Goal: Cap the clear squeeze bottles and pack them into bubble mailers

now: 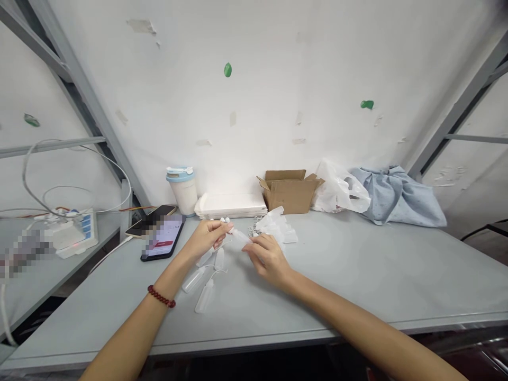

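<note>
A small translucent plastic bottle (240, 238) is held between my two hands, above the grey table. My left hand (208, 236) is closed in a pinch at its white end, and my right hand (270, 258) grips the other end with the fingertips. Several similar bottles (205, 296) with thin white tubes or cords lie below my left hand. Just beyond my fingers are a few small white pieces (225, 219), too small to name surely. Behind my right hand is a heap of translucent plastic bottles (278, 225) with small metallic bits at its left.
Two phones (163, 241), a lidded cup (183, 191), a white stack (234, 205), an open cardboard box (292, 196), a white plastic bag (337, 188) and a blue cloth (399, 197) line the table's (377, 275) left and back. A power strip (79, 235) with cables stands left.
</note>
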